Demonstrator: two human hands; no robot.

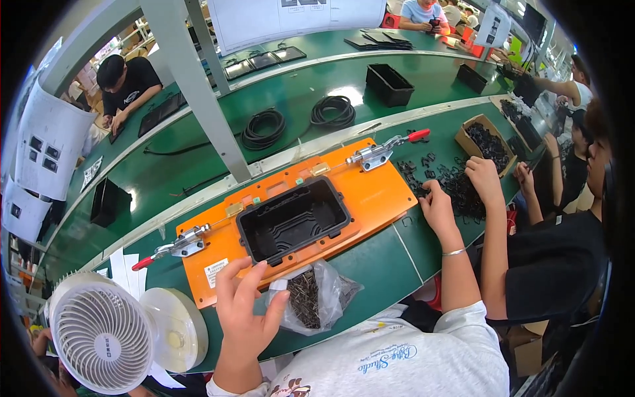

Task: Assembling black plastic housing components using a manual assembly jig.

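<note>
A black plastic box (294, 218) with an open top sits in an orange fixture plate (377, 198). My left hand (246, 301) is open at the box's near left corner, thumb and fingers apart, its fingertips by the rim. Over to the right, my right hand (439, 210) has its fingers curled in beside a scatter of small black clips (460, 188). Whatever its fingertips hold, if anything, is too small to make out. A clear plastic bag of screws (304, 298) lies in front of the fixture.
Red-handled toggle clamps (376, 155) stand at both ends of the fixture. A white fan (102, 334) is at the left. A co-worker's hand (486, 182) reaches among the clips near a cardboard box (486, 142). Behind lie coiled black cables (263, 129) and a black bin (390, 85).
</note>
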